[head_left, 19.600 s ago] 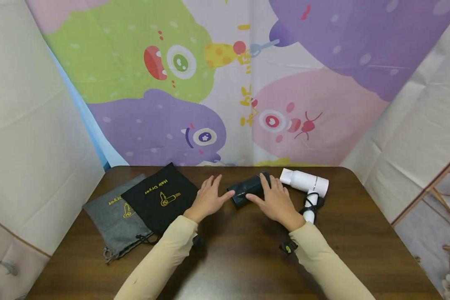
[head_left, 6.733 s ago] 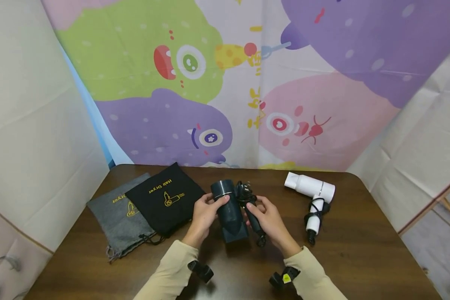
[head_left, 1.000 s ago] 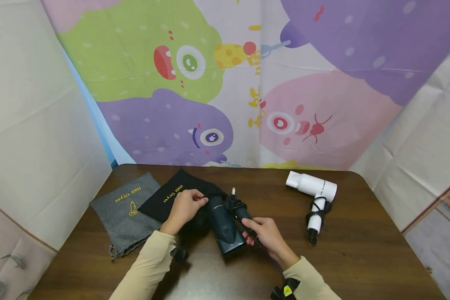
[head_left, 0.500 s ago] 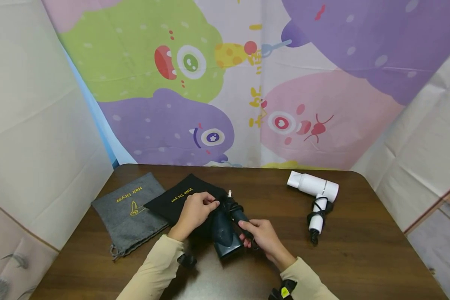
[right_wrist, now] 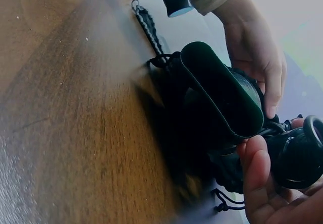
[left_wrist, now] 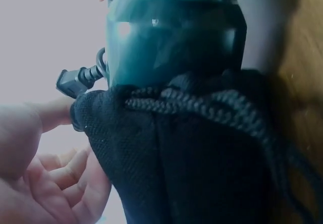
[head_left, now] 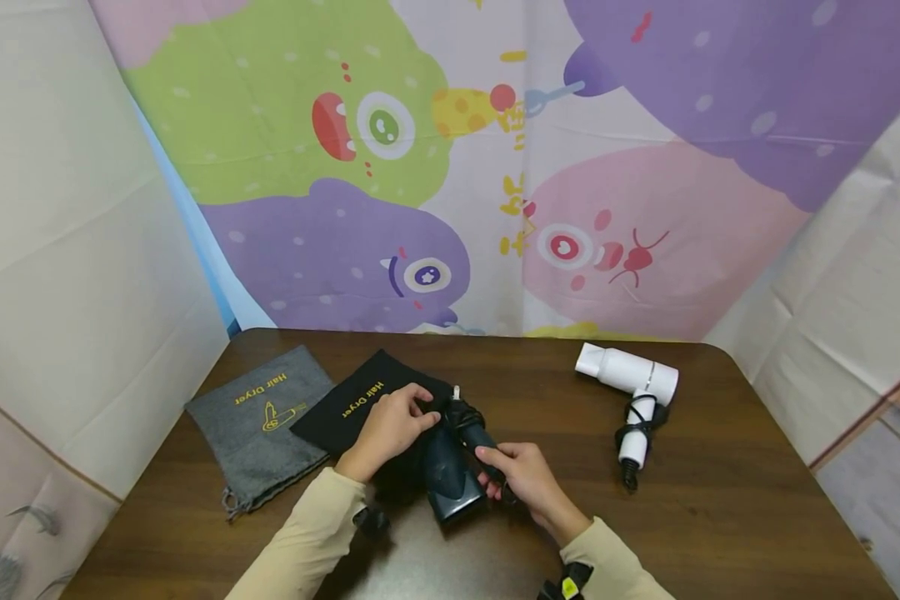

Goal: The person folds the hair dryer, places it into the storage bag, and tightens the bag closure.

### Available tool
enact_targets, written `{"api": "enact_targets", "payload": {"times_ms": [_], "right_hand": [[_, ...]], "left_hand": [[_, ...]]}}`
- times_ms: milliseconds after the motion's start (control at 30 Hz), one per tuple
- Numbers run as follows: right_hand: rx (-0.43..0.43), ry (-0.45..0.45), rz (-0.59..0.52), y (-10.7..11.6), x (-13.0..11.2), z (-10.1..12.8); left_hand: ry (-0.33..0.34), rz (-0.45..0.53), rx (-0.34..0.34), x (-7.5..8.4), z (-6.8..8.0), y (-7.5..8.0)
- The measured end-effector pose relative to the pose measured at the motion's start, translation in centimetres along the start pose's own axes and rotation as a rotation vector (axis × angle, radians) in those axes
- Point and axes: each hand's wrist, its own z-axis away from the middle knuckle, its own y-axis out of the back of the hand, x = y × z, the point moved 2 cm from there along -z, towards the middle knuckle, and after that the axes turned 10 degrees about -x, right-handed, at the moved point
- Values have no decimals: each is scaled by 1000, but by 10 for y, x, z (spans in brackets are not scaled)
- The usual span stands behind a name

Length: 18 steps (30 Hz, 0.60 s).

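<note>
My right hand [head_left: 528, 477] grips the handle of a dark green-black hair dryer [head_left: 450, 479], its cord bundled round the handle and the plug [left_wrist: 75, 81] sticking out. One end of the dryer's barrel sits inside the mouth of a black drawstring bag [head_left: 360, 398] printed "Hair Dryer". With thumb and fingers, my left hand [head_left: 393, 423] pinches the edge of that mouth. The bag's braided cord [left_wrist: 202, 108] crosses the opening in the left wrist view. The dryer's wide flat nozzle [right_wrist: 222, 90] points out of the bag, towards me.
A grey drawstring bag [head_left: 258, 450], also printed "Hair Dryer", lies flat at the left of the brown wooden table [head_left: 720, 467]. At the right lies a white hair dryer [head_left: 626, 371] with a black cord wrapped round its handle. A patterned cloth hangs behind the table.
Earlier the dark dryer lay on the table, then both hands held it. Over the last second my left hand drew the black bag rightwards over the barrel's end, away from the grey bag.
</note>
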Motion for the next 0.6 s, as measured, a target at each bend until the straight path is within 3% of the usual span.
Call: {"api": "enact_targets", "payload": {"times_ms": [300,600], "right_hand": [[-6,10,1,-3,-1,1],[-12,10,-14,-4,2,-1]], "left_hand": [[-15,-111,-17,1,-13,-1],[-58,35,10,5,-17,-4]]}}
